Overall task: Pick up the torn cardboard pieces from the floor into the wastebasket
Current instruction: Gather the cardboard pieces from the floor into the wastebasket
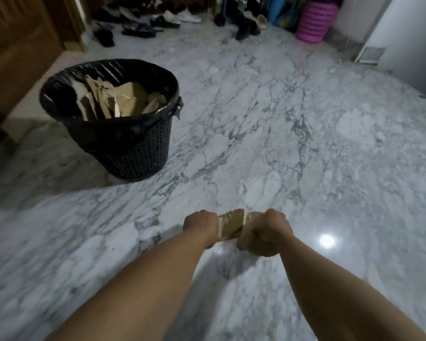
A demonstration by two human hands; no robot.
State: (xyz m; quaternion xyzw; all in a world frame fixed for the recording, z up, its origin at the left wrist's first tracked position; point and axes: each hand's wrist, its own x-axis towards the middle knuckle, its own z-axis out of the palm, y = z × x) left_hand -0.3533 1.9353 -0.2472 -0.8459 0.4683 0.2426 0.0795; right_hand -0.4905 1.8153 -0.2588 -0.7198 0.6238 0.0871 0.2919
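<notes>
I see a torn brown cardboard piece (231, 226) at lower centre of the frame, gripped at either end by my left hand (199, 223) and right hand (268, 231). At upper left the black mesh basket (133, 153) stands upright, with more torn pieces (126, 99) heaped inside.

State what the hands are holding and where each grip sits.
Both hold torn cardboard: left hand grips its left end, right hand its right end.
</notes>
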